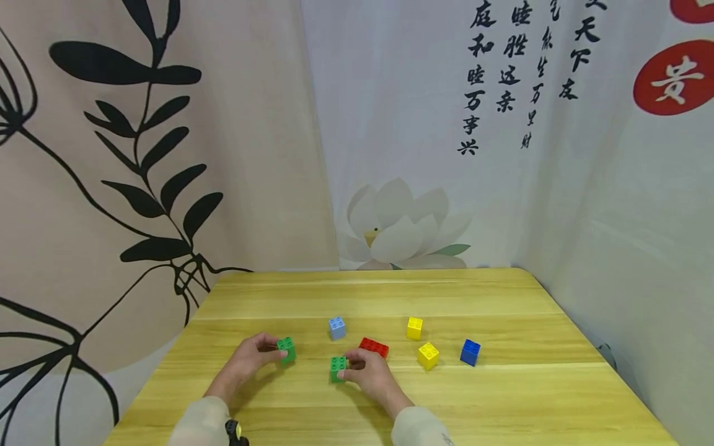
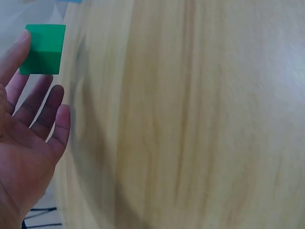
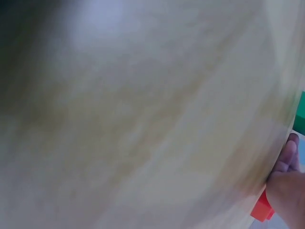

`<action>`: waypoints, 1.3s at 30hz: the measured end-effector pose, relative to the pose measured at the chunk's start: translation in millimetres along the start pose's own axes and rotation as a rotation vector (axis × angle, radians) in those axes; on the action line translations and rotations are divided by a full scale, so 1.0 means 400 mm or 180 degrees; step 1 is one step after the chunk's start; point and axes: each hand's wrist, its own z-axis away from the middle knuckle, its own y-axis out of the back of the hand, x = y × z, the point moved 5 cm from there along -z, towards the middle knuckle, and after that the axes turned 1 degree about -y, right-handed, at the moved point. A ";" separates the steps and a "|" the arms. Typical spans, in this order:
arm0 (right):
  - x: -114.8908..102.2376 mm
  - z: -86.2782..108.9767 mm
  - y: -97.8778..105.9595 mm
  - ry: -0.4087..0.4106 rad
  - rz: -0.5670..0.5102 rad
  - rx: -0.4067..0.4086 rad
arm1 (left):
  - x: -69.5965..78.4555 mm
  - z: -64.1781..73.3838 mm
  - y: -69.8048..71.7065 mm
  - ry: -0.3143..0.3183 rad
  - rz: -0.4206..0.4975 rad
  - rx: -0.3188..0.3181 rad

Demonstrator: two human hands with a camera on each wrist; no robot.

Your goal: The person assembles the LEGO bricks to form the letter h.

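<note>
My left hand (image 1: 251, 361) pinches a green building block (image 1: 287, 350) between thumb and fingertips. In the left wrist view that block (image 2: 44, 47) shows a smooth side, held above the table's surface, with the other fingers loosely bent beneath. Nearer the middle, my right hand (image 1: 372, 375) grips a second green block (image 1: 337, 367) at its right side, studs facing up. Just behind the right hand lies a red block (image 1: 375, 347), partly covered by the fingers. The right wrist view catches only the edge of the green block (image 3: 300, 114) beyond the fingers.
A light blue block (image 1: 337, 328) stands behind and between the hands. To the right are two yellow blocks (image 1: 414, 328) and a dark blue block (image 1: 470, 352). All are on a wooden table (image 1: 530, 402), with printed curtains (image 1: 268, 155) behind it.
</note>
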 end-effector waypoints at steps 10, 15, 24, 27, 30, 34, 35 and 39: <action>-0.014 0.001 -0.010 0.0027 0.0001 0.0004 | 0.056 -0.014 0.002 -0.0181 0.0076 -0.0014; -0.014 0.004 -0.008 0.0050 0.0002 0.0026 | 0.087 -0.023 -0.009 -0.0364 0.0121 -0.0003; -0.005 0.001 -0.003 0.0073 0.0039 0.0027 | 0.121 -0.024 -0.051 -0.0501 0.0337 -0.0138; -0.006 0.001 -0.006 0.0063 0.0027 0.0024 | 0.130 -0.024 -0.060 -0.0508 0.0393 -0.0176; -0.008 0.003 -0.007 0.0079 0.0035 0.0022 | 0.137 -0.025 -0.069 -0.0488 0.0440 -0.0182; -0.009 0.004 -0.009 0.0096 0.0035 0.0013 | 0.141 -0.026 -0.080 -0.0487 0.0481 -0.0249; -0.010 0.005 -0.008 0.0097 0.0035 0.0013 | 0.141 -0.026 -0.083 -0.0483 0.0492 -0.0276; -0.013 0.008 -0.008 0.0115 0.0036 0.0022 | 0.142 -0.023 -0.094 -0.0486 0.0497 -0.0368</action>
